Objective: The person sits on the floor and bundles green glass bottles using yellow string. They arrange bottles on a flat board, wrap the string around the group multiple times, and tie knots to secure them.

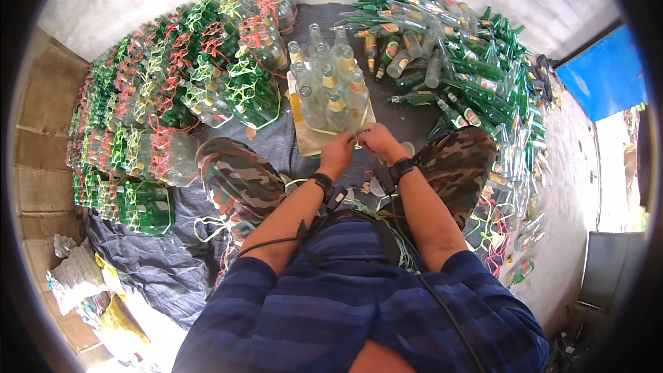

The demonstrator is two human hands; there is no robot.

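Several clear glass bottles [329, 85] stand upright in a tight group on a flat board [308, 143] before me. A pale cord runs around the near side of the group, low down. My left hand [339, 154] and my right hand [379, 141] meet just in front of the nearest bottles. Their fingertips are pinched together on what looks like the thin cord; the fingers hide most of it. Green twine [399, 241] lies across my lap.
On the left stand many bundles of green and clear bottles [253, 94] tied with red and yellow-green cord. A loose heap of bottles [474, 70] lies on the right. Dark fabric [155, 259] covers the floor. Tangled cords [495, 233] lie beside my right knee.
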